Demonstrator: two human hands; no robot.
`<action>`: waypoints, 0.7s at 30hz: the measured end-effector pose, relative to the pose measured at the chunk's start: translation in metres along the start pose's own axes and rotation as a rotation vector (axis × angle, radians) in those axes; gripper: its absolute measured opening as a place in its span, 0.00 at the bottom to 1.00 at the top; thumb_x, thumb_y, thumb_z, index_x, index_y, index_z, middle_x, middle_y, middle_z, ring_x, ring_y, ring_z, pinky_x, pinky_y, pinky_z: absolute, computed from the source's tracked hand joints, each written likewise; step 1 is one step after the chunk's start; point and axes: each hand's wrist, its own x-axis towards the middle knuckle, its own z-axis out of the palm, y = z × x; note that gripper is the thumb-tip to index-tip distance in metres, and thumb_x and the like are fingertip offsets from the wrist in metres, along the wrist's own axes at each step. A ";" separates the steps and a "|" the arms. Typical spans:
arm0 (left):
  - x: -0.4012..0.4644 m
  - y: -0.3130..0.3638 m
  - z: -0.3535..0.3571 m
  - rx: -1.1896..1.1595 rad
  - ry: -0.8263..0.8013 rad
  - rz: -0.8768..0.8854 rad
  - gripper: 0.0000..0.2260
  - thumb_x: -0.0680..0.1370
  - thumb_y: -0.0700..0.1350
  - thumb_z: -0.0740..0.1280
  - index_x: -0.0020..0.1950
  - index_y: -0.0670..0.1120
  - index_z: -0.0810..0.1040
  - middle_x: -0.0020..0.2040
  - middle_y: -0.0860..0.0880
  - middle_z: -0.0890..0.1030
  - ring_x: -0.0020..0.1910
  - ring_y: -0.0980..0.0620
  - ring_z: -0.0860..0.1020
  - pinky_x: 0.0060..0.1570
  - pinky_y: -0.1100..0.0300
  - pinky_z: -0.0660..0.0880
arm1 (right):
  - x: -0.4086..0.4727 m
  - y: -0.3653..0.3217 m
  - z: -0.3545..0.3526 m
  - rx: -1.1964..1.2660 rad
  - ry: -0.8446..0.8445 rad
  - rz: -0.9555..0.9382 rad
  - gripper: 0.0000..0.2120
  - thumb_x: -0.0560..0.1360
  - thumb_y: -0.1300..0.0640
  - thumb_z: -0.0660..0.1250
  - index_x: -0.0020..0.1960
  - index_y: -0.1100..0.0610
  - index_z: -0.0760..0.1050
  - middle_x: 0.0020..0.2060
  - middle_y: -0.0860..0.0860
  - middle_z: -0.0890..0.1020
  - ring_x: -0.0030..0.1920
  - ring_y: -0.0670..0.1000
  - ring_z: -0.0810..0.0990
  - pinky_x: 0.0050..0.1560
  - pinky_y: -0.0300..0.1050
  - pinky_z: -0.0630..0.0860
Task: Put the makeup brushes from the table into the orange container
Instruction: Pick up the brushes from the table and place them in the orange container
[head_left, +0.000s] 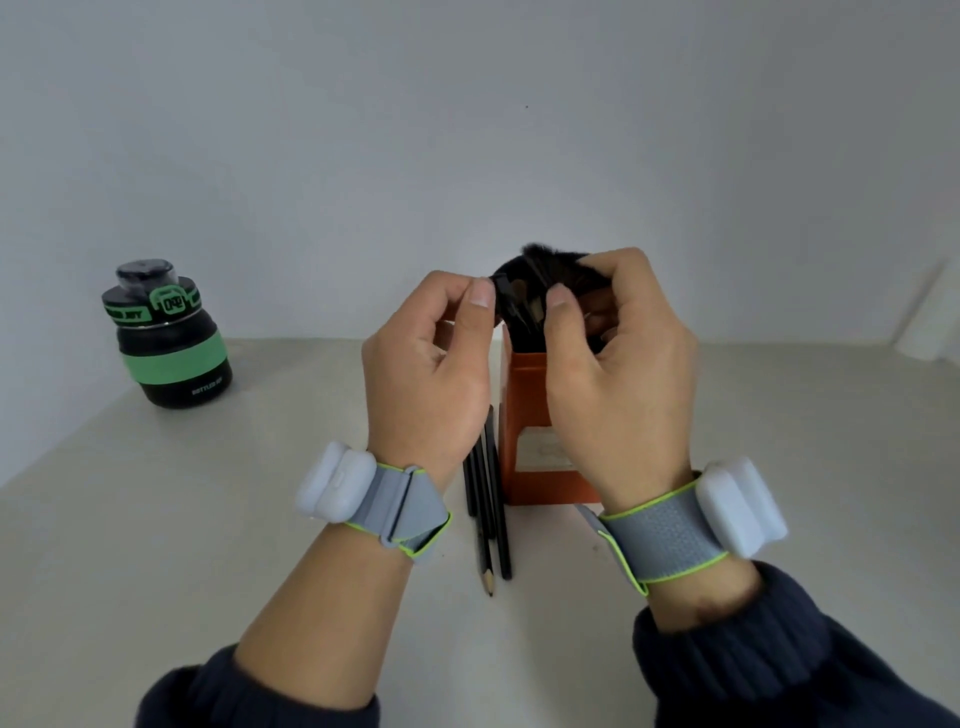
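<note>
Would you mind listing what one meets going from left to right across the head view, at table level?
Black and green bottle → left hand → black pencils lying on the table → orange container with dark brush heads at its top → right hand.

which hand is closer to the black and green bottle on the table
Left. The left hand is raised at the orange container, on the side facing the bottle; the right hand is on the container's far side, farther away.
</note>
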 end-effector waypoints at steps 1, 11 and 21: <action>0.000 -0.001 -0.001 0.028 0.005 0.038 0.11 0.80 0.51 0.63 0.40 0.50 0.77 0.30 0.50 0.77 0.26 0.45 0.73 0.27 0.51 0.73 | 0.000 0.000 0.000 0.004 0.002 0.014 0.03 0.76 0.56 0.65 0.49 0.55 0.76 0.36 0.49 0.80 0.39 0.59 0.78 0.42 0.58 0.76; 0.003 -0.016 -0.015 0.213 -0.020 0.236 0.14 0.83 0.50 0.57 0.43 0.46 0.78 0.34 0.51 0.76 0.32 0.53 0.73 0.33 0.55 0.70 | -0.002 -0.004 0.001 0.031 0.046 0.016 0.12 0.76 0.55 0.65 0.58 0.55 0.76 0.41 0.45 0.80 0.44 0.56 0.78 0.49 0.59 0.75; 0.021 -0.050 -0.055 0.414 -0.181 -0.148 0.05 0.79 0.45 0.63 0.46 0.51 0.78 0.39 0.52 0.82 0.39 0.52 0.79 0.42 0.57 0.72 | -0.028 -0.020 0.012 0.121 -0.134 -0.357 0.06 0.75 0.66 0.66 0.50 0.62 0.80 0.41 0.51 0.79 0.36 0.43 0.70 0.42 0.35 0.72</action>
